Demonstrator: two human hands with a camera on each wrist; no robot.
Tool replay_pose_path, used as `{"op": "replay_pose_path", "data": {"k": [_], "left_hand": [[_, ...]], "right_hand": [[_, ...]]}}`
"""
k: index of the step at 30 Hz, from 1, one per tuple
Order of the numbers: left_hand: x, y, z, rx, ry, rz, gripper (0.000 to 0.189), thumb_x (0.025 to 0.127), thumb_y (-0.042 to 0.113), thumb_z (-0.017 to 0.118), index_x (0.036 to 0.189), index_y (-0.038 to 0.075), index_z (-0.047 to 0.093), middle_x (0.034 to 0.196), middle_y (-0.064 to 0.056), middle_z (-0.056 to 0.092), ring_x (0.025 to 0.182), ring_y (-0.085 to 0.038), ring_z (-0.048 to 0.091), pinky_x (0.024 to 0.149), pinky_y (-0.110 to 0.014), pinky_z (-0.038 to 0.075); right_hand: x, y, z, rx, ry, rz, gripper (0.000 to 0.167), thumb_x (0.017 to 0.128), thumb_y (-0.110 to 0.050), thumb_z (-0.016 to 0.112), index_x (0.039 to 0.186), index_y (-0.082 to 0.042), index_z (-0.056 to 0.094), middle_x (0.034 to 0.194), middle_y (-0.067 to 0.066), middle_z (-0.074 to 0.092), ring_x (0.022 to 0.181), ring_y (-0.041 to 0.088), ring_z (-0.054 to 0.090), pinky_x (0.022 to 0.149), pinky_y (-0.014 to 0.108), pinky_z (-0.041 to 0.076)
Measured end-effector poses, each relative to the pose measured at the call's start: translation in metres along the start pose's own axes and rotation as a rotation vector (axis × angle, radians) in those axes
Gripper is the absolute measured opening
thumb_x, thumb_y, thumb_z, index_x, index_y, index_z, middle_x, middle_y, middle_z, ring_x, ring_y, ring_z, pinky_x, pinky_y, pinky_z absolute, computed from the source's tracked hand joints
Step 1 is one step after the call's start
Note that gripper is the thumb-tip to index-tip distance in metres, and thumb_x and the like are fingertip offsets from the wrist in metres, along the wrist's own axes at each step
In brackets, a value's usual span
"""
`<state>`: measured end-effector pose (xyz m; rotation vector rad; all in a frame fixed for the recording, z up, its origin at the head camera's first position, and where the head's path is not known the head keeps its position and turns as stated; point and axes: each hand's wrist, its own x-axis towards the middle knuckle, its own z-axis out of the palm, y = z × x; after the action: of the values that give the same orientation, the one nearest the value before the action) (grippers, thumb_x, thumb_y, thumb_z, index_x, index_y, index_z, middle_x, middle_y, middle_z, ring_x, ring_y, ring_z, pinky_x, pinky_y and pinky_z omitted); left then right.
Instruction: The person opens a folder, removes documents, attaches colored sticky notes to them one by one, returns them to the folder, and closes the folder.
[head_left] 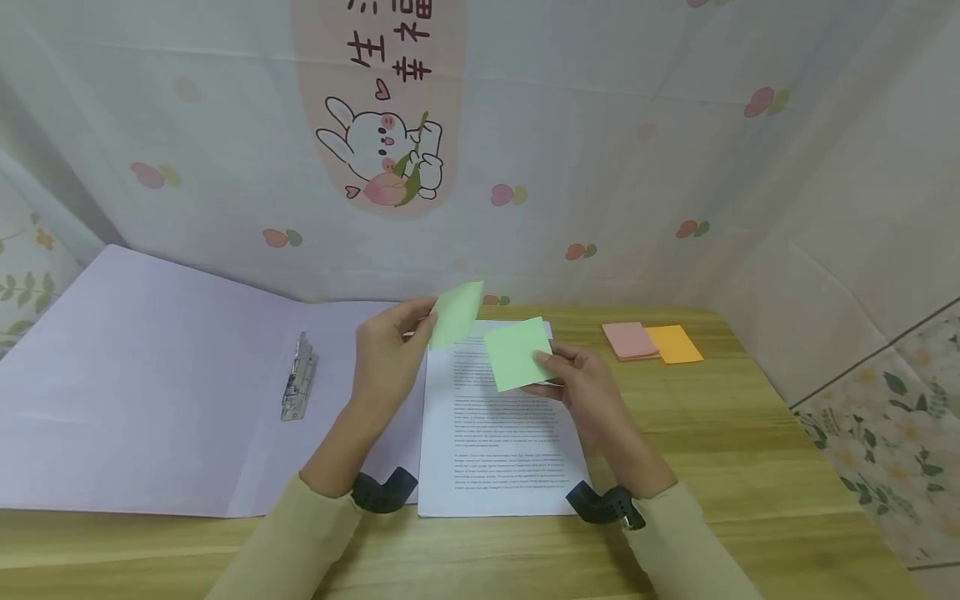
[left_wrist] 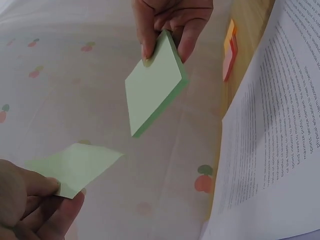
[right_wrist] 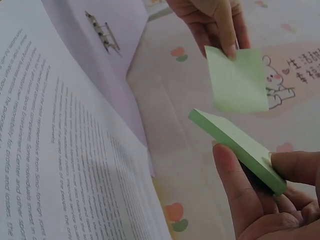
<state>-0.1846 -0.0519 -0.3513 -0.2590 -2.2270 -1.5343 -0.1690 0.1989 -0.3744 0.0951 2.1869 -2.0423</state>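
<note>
One square green note (head_left: 456, 315) is pinched at its edge by the left hand (head_left: 392, 340), tilted, just left of but apart from one green pad (head_left: 516, 353) gripped by the right hand (head_left: 588, 382), neither having a long axis. Both are held over one stack of printed pages (head_left: 510, 450) on one open lilac folder (head_left: 165, 375) with one metal clip (head_left: 299, 379); one pink pad (head_left: 630, 340) and one orange square (head_left: 679, 343) are set near the table's (head_left: 750, 450) far right corner.

Head view: above the wooden table (head_left: 757, 450), facing forward and down, widest. Left-wrist view: close, tipped sideways, toward right hand (left_wrist: 175, 17) and thick pale-green square paper pad (left_wrist: 154, 82). Right-wrist view: close, toward left hand (right_wrist: 212, 22) and thin pale-green paper sheet (right_wrist: 237, 82). Wrist views share pad, sheet, printed white page (left_wrist: 265, 130).
</note>
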Motion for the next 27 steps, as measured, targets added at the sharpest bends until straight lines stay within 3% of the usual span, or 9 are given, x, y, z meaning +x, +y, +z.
{"op": "replay_pose_path", "data": {"k": [5,10,14,18,27], "left_hand": [[0.0,0.001,0.0,-0.01,0.0,-0.01,0.026,0.093,0.001,0.068,0.118,0.0,0.073,0.113,-0.016,0.077,0.096,-0.026,0.077,0.082,-0.036,0.063],[-0.001,0.0,0.001,-0.01,-0.017,-0.004,0.029,0.09,-0.003,0.07,0.118,-0.001,0.073,0.111,-0.017,0.077,0.095,-0.028,0.077,0.082,-0.037,0.063],[-0.002,-0.002,0.002,0.007,-0.029,0.015,0.026,0.09,-0.004,0.07,0.115,0.0,0.074,0.11,-0.015,0.077,0.095,-0.026,0.077,0.081,-0.037,0.064],[-0.002,-0.003,0.003,0.026,-0.038,0.044,0.023,0.09,-0.004,0.069,0.111,0.002,0.076,0.108,-0.011,0.079,0.095,-0.022,0.075,0.08,-0.035,0.063],[-0.003,-0.001,0.005,0.081,-0.062,0.039,0.022,0.09,-0.004,0.068,0.109,0.004,0.077,0.107,-0.008,0.079,0.095,-0.02,0.075,0.08,-0.034,0.063]], "right_hand": [[0.01,0.004,-0.02,-0.001,0.011,0.028,0.046,0.103,-0.017,0.057,0.146,0.0,0.051,0.141,0.02,0.057,0.103,0.016,0.073,0.09,0.029,0.06],[0.024,0.014,-0.045,-0.075,-0.001,0.045,0.05,0.103,-0.017,0.059,0.149,-0.003,0.047,0.144,0.021,0.056,0.101,0.012,0.073,0.093,0.03,0.059],[0.033,0.021,-0.063,-0.112,0.054,0.085,0.051,0.105,-0.02,0.056,0.151,-0.003,0.044,0.147,0.019,0.052,0.102,0.009,0.067,0.095,0.025,0.057],[0.041,0.027,-0.075,-0.08,0.097,0.117,0.055,0.105,-0.019,0.054,0.154,-0.001,0.038,0.152,0.019,0.046,0.102,0.005,0.065,0.093,0.021,0.057],[0.054,0.041,-0.086,-0.034,0.19,0.174,0.063,0.105,-0.015,0.055,0.157,0.004,0.026,0.162,0.018,0.035,0.101,0.004,0.065,0.09,0.021,0.058]]}}
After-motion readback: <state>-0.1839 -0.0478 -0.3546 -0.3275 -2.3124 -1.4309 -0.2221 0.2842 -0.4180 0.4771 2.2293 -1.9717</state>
